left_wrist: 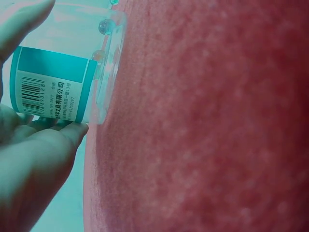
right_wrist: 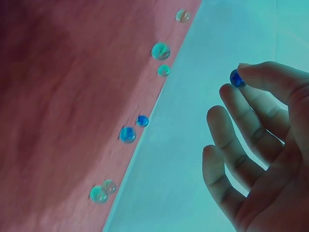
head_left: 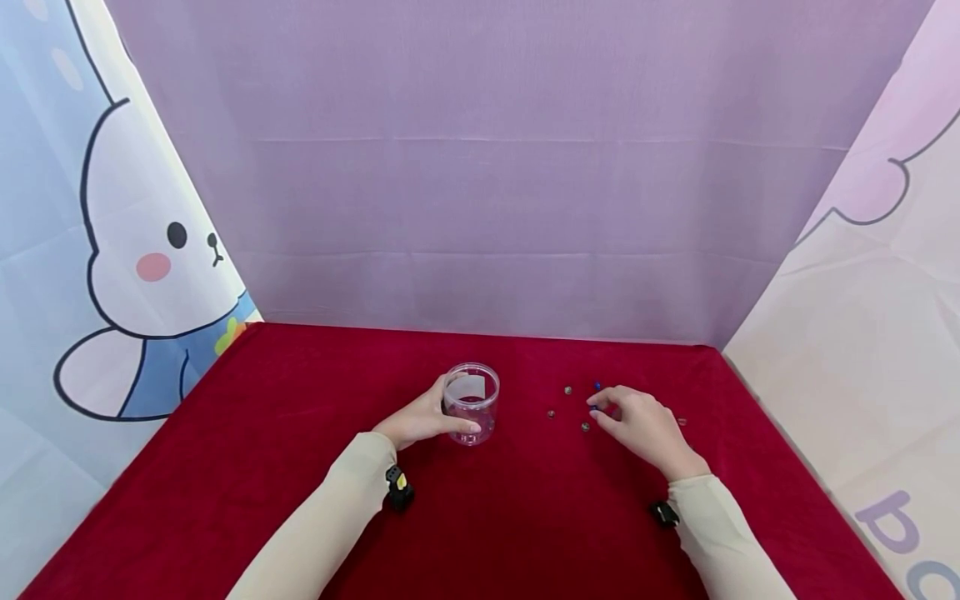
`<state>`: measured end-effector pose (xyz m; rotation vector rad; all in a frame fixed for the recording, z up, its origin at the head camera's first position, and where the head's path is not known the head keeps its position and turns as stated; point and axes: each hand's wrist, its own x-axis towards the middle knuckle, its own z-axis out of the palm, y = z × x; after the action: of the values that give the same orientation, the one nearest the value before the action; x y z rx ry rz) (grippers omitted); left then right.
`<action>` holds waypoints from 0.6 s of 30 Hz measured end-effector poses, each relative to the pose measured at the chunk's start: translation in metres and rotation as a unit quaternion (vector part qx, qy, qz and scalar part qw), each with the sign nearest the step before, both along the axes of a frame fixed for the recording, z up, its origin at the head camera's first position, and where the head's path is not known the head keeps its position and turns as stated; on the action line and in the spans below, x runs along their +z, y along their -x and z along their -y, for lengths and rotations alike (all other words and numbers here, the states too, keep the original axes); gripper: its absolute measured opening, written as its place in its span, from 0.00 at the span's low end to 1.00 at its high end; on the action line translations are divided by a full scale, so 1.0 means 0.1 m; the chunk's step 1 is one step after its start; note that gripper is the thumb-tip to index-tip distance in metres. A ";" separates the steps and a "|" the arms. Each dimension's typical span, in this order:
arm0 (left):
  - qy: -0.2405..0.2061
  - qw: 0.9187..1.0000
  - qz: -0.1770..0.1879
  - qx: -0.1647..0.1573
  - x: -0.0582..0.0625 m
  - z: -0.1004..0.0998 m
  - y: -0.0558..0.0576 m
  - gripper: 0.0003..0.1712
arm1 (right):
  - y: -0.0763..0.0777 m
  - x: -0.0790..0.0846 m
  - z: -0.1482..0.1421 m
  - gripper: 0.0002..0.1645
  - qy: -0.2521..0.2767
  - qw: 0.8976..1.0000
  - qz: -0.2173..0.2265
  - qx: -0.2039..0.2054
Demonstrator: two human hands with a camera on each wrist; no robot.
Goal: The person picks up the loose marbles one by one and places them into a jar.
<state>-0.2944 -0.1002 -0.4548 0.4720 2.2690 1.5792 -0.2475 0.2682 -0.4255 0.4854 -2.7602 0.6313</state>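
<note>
My left hand (head_left: 422,419) grips a clear plastic jar (head_left: 486,417), fingers around one side and thumb across its front. The jar stands upright on the red cloth with its mouth uncovered. In the left wrist view, a label (left_wrist: 50,84) with a barcode wraps its side, and a marble (left_wrist: 105,26) shows through the wall near the base. Between thumb and fingertip, my right hand (head_left: 641,423) pinches a dark blue marble (right_wrist: 236,78), held above the cloth. Loose marbles lie about that hand, among them a blue marble (right_wrist: 127,134) and a greenish clear marble (right_wrist: 161,51).
Red cloth (head_left: 480,517) covers the table. A purple curtain (head_left: 480,183) hangs behind its back edge, with printed cloths at the left (head_left: 150,225) and right (head_left: 862,333). One marble (head_left: 682,422) lies to the right of my right hand.
</note>
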 end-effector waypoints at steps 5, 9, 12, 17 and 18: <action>-0.002 1.000 -0.002 0.003 0.02 -0.01 -0.02 0.57 | 0.02 0.02 0.09 0.10 0.003 1.000 -0.009 0.007; 0.000 1.000 -0.001 0.002 0.03 -0.02 -0.02 0.57 | 0.04 0.04 0.16 0.10 0.007 1.000 -0.010 0.010; 0.004 1.000 0.000 0.001 0.03 -0.02 -0.02 0.57 | 0.05 0.05 0.21 0.11 0.017 1.000 -0.011 0.015; 0.004 1.000 0.001 0.005 0.02 -0.01 -0.02 0.58 | 0.08 0.09 0.31 0.11 0.030 0.999 -0.016 0.024; 0.003 1.000 0.002 0.005 0.01 -0.01 -0.02 0.58 | 0.08 0.09 0.34 0.11 0.032 0.999 -0.015 0.024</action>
<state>-0.2928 -0.0993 -0.4534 0.4557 2.2776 1.5759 -0.2556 0.2344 -0.4166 0.5445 -2.6972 0.7161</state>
